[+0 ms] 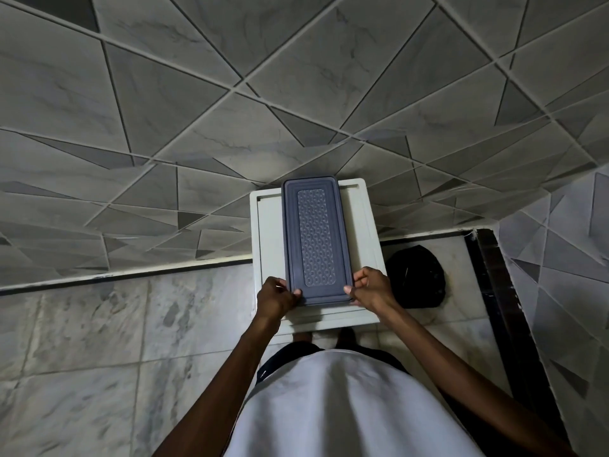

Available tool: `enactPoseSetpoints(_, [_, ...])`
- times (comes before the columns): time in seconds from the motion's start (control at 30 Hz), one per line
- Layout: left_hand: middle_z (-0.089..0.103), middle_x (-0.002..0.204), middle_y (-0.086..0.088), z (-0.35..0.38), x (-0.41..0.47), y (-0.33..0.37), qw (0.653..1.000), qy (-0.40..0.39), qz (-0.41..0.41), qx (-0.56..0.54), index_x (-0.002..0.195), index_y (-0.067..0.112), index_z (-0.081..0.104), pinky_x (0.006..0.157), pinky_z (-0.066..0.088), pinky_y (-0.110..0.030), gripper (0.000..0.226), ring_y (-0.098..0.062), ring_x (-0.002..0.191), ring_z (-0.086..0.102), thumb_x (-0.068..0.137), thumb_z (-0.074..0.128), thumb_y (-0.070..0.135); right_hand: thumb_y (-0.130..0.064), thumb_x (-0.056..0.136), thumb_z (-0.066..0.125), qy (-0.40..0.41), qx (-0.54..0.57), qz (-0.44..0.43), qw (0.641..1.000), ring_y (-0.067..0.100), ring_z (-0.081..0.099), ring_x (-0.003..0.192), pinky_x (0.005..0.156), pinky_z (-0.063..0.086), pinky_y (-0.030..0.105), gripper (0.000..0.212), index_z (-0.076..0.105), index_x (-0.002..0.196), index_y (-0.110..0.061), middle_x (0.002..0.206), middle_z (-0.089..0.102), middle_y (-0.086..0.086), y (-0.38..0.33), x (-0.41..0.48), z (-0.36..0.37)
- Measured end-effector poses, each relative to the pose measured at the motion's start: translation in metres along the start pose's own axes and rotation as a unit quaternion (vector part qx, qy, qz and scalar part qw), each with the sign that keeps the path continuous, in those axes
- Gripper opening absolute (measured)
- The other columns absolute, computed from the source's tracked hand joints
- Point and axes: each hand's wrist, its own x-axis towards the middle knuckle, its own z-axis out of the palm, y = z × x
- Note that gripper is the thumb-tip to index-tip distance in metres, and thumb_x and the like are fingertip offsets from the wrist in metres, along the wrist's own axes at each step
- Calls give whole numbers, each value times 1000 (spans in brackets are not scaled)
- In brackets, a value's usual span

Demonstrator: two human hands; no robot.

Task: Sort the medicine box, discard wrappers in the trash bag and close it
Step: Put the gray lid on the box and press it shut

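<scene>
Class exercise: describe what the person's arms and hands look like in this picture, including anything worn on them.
Both forearms are bare, with no sleeves in view. The left hand and right hand wear no gloves, and no rings, watch or bracelets show. A white shirt covers the torso.

medicine box (pixel 313 240) on stool (pixel 365 258), trash bag (pixel 416 277) on floor right of stool

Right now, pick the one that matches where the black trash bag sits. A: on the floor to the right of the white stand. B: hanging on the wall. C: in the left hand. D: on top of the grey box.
A: the black trash bag lies on the floor to the right of the white stand, while the left hand and right hand grip the lidded grey box at its near corners.
</scene>
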Motion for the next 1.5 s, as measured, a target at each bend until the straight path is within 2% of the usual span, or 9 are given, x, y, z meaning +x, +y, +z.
enactPoseSetpoints(0.27, [64, 87, -14, -3, -3, 7, 1000, 1, -5, -6, 77, 13, 58, 86, 58, -49, 31, -38, 91, 70, 59, 83, 15, -3, 77, 75, -23, 24, 23, 999, 16, 61, 64, 51, 58, 30, 22, 55, 83, -9, 80, 55, 8, -4, 3, -5])
enactPoseSetpoints(0.4, [63, 74, -15, -4, -7, 17, 998, -35, -8, -48, 81, 9, 55, 59, 59, -30, 17, -26, 60, 64, 86, 70, 15, -23, 83, 72, -58, 20, 14, 998, 18, 57, 73, 71, 60, 38, 21, 55, 77, -13, 76, 57, 6, -13, 16, -12])
enactPoseSetpoints(0.63, [60, 75, -9, -1, 5, 33, 1000, 6, 1, -22, 71, 14, 55, 65, 48, -31, 19, -26, 75, 56, 85, 67, 11, -21, 84, 69, 21, -5, 1, 1000, 16, 51, 56, 58, 55, 35, 33, 48, 59, -18, 67, 55, 5, -25, 29, -2])
enactPoseSetpoints(0.77, [64, 82, -15, 2, 9, 35, 1000, 28, -2, -14, 71, 11, 58, 72, 53, -36, 16, -29, 81, 60, 83, 68, 9, -27, 81, 70, 55, -65, -21, 996, 23, 58, 68, 73, 59, 47, 34, 49, 54, -21, 58, 54, -1, -24, 30, 1])
enactPoseSetpoints(0.9, [65, 88, -14, -3, 4, 31, 999, -11, -13, -27, 80, 14, 56, 60, 51, -28, 17, -28, 80, 61, 82, 73, 14, -27, 80, 74, 27, -12, -38, 999, 24, 55, 74, 73, 53, 42, 24, 55, 66, -19, 63, 53, -3, -18, 22, -4])
enactPoseSetpoints(1.07, [64, 113, -11, 9, -3, 9, 992, -80, 12, 92, 112, 20, 36, 70, 52, -25, 95, -17, 89, 62, 38, 93, 36, -34, 53, 91, -36, -86, -58, 994, 15, 62, 79, 70, 53, 23, 63, 53, 98, -14, 90, 67, 2, -8, -6, 1])
enactPoseSetpoints(1.17, [63, 109, -8, 16, -9, 5, 989, -37, 69, 128, 113, 15, 39, 75, 57, -31, 91, -20, 92, 63, 42, 96, 14, -54, 31, 87, -16, -142, -73, 987, 23, 65, 94, 78, 57, 38, 88, 52, 103, -18, 106, 67, 6, -2, -9, 8])
enactPoseSetpoints(1.33, [66, 102, -13, 18, -10, 7, 985, 2, 100, 138, 108, 13, 45, 73, 60, -47, 80, -28, 91, 67, 43, 91, 17, -42, 38, 94, 5, -188, -51, 981, 26, 64, 96, 76, 56, 33, 82, 54, 103, -12, 109, 65, 8, -17, -13, 10])
enactPoseSetpoints(1.5, [63, 104, -11, 17, -12, 11, 979, -4, 104, 173, 107, 15, 44, 69, 60, -40, 84, -25, 91, 65, 39, 92, 25, -37, 43, 94, -1, -202, -50, 978, 28, 63, 101, 78, 54, 32, 82, 53, 109, -9, 114, 63, 9, -22, -14, 11])
